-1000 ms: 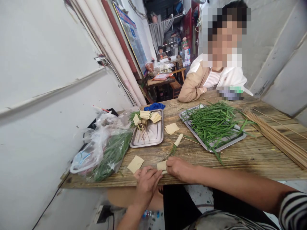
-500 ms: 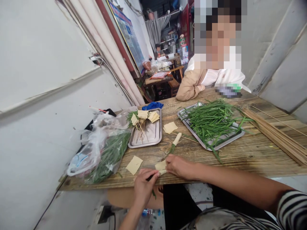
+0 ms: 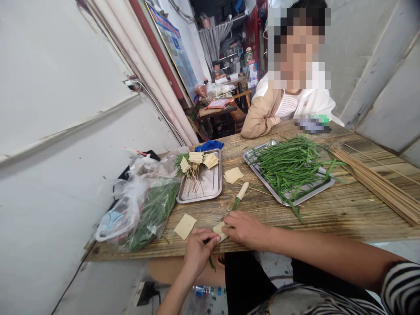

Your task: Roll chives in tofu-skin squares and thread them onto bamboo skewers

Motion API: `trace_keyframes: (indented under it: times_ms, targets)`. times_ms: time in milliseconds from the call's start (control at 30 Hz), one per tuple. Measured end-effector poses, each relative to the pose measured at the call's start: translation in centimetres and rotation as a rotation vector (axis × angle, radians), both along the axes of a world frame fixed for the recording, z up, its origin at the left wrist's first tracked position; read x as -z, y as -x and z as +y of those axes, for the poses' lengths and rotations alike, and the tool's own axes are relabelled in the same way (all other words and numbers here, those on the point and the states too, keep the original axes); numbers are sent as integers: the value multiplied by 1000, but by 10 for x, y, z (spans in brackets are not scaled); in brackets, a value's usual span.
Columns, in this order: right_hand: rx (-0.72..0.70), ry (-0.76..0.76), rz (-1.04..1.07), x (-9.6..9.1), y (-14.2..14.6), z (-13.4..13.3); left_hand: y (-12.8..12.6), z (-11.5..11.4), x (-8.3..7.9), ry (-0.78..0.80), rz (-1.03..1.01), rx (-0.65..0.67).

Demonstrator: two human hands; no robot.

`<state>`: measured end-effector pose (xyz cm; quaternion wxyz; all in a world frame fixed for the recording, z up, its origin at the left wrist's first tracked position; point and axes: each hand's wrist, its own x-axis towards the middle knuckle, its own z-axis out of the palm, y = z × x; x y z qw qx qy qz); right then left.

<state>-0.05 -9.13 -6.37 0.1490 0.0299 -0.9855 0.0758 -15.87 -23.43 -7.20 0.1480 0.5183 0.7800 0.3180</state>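
Note:
My left hand (image 3: pixel 197 250) and my right hand (image 3: pixel 245 229) meet at the near table edge, both closed on a pale tofu-skin square (image 3: pixel 219 229) wrapped round green chive stalks that poke out below my left fingers. A loose tofu-skin square (image 3: pixel 185 225) lies just left of my left hand. A rolled piece with a green tail (image 3: pixel 239 196) lies on the wood beyond my right hand.
A steel tray (image 3: pixel 206 186) holds skewered rolls at its far end. A second tray (image 3: pixel 311 189) is heaped with chives. Bamboo skewers (image 3: pixel 377 186) lie at the right, a plastic bag of greens (image 3: pixel 144 210) at the left. A person sits opposite.
My hands have drawn closer together and the tofu-skin square has folded tighter around the chives. The view has shifted slightly.

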Motion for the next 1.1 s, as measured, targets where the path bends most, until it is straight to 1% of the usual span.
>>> trace_keyframes:
  times_ms: [100,200,267,333,433,467,533,633,700,800,900,1000,1100]
  targets:
    - [-50,-61,34,8,1,-4,2,1,-1,22,3,36]
    - [-91,-65,13,15,5,-4,4,0,-1,7,19,54]
    - [-117,-50,-15,16,8,-2,2,-3,0,-21,80,64]
    - [-129,-27,-46,15,11,0,-3,-8,1,-93,245,37]
    - [-138,8,-54,12,14,3,-15,-15,5,-258,581,-11]
    - [-141,21,-48,12,15,3,-18,-16,7,-299,664,-9]
    - [-147,45,-44,11,16,4,-24,-17,13,-334,754,14]
    - [-144,72,-54,11,17,6,-24,-14,21,-303,782,34]
    - [-135,87,-52,11,17,7,-22,-13,21,-276,779,89]
    - [-110,109,-52,10,17,8,-24,-13,17,-248,750,144]
    - [-63,133,-75,7,15,8,-29,-10,12,-231,678,100]
    - [-11,105,-56,6,11,6,-30,-4,9,-217,620,70]
    - [-9,19,32,8,8,2,-24,0,5,-143,581,151]
